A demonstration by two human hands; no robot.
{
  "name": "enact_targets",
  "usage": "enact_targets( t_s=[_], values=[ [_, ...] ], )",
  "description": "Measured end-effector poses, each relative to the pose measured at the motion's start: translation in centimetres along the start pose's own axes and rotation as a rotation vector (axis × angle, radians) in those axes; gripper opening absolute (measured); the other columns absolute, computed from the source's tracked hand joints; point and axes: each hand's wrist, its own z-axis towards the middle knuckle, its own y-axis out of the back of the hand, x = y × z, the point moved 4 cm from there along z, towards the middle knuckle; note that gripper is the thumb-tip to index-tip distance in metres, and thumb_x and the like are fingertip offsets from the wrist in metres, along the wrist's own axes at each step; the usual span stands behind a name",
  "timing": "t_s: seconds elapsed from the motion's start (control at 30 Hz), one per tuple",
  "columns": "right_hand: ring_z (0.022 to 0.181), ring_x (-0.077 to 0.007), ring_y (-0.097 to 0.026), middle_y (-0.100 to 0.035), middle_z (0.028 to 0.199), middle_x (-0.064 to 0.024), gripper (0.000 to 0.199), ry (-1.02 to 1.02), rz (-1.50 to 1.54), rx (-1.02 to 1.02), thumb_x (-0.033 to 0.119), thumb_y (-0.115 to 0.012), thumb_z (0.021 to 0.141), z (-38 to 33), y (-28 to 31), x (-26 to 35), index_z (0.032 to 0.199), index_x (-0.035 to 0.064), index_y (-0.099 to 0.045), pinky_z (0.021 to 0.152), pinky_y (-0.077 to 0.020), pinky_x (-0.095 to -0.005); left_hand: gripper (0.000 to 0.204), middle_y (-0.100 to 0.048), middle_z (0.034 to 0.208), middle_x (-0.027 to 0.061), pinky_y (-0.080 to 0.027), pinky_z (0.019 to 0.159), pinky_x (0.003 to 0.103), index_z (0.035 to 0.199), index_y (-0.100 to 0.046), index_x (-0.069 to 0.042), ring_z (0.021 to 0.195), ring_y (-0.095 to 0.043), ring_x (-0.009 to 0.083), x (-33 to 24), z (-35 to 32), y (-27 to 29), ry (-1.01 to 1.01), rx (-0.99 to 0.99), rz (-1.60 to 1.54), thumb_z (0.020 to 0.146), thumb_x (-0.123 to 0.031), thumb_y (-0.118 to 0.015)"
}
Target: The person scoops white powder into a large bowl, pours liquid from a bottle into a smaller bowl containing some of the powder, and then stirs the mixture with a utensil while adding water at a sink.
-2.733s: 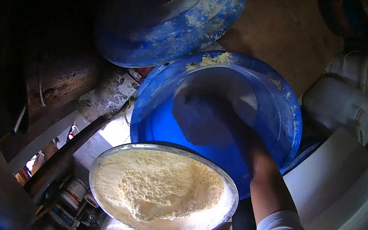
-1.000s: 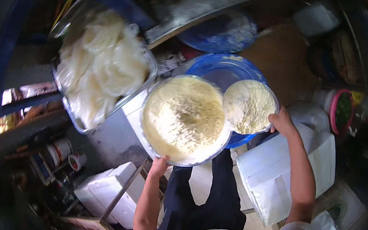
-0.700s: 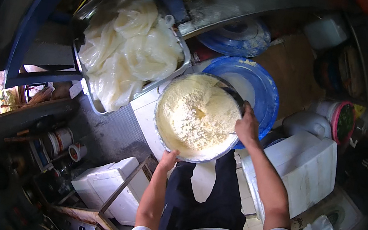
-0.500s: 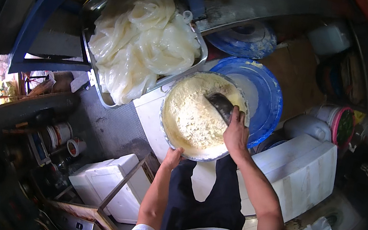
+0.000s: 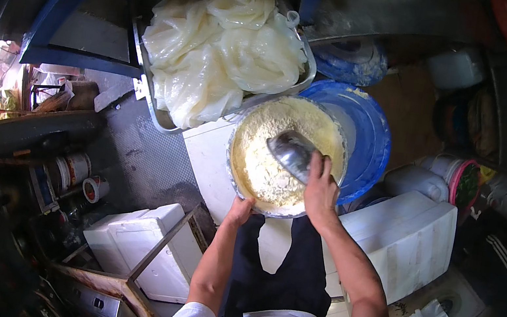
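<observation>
My left hand (image 5: 241, 211) grips the near rim of the basin (image 5: 278, 215), pale powder (image 5: 263, 172) already inside; my right hand (image 5: 321, 192) clasps a tilted metal bowl (image 5: 292, 154). Amount remaining: indeterminable.

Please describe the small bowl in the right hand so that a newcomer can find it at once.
Start at the blue tub; overlapping its left side is a wide basin of pale powder. Over that powder, the right hand holds the small bowl: smaller than both, shiny grey and tilted.

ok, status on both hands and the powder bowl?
Left hand gripping near rim of large bowl. Right hand holding small metal bowl, tilted, over pale powder. Blue tub partly hidden behind.
</observation>
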Motion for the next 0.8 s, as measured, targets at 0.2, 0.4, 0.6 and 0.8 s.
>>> enact_targets(
  t_s=[0.2, 0.4, 0.6, 0.8],
  values=[
    [0.082, -0.0435, -0.06, -0.043, 0.122, -0.0231, 0.055, -0.063, 0.1, -0.15, 0.001, -0.052, 0.081, 0.1, 2.1, -0.8, 0.132, 0.006, -0.032, 0.069, -0.0523, -0.0459, 0.047, -0.053, 0.113, 0.0157, -0.054, 0.07, 0.04, 0.128, -0.035, 0.001, 0.092, -0.06, 0.0294, 0.0, -0.1, 0.3, -0.003, -0.011, 0.061, 0.082, -0.002, -0.045],
    [0.099, -0.0447, -0.053, -0.041, 0.123, -0.0207, 0.066, -0.125, 0.238, -0.139, -0.006, -0.054, 0.073, 0.0, 4.2, -0.6, 0.133, 0.0062, -0.03, 0.077, -0.0474, -0.0483, 0.047, -0.053, 0.113, 0.0176, -0.052, 0.079, 0.04, 0.126, -0.036, 0.005, 0.097, -0.058, 0.0299, 0.0, 0.0, 0.2, 0.004, -0.039, 0.039, 0.08, 0.001, -0.047],
    [0.113, -0.0425, -0.045, -0.04, 0.126, -0.0218, 0.077, -0.196, 0.325, -0.133, -0.008, -0.059, 0.066, -0.3, 5.0, -1.9, 0.135, 0.0058, -0.029, 0.092, -0.0409, -0.0436, 0.048, -0.054, 0.109, 0.0145, -0.055, 0.069, 0.041, 0.128, -0.035, -0.002, 0.088, -0.06, 0.028, 1.1, 1.0, 1.1, -0.019, -0.004, 0.053, 0.081, -0.003, -0.048],
    [0.113, -0.0419, -0.047, -0.044, 0.125, -0.0217, 0.067, -0.335, 0.343, -0.339, -0.006, -0.057, 0.07, 0.4, 5.7, -7.5, 0.132, 0.0044, -0.034, 0.092, -0.0428, -0.0439, 0.048, -0.051, 0.115, 0.0164, -0.051, 0.083, 0.043, 0.127, -0.036, 0.003, 0.1, -0.057, 0.0301, -1.1, -0.6, -0.8, 0.054, -0.036, 0.05, 0.08, 0.001, -0.047]
  ],
)
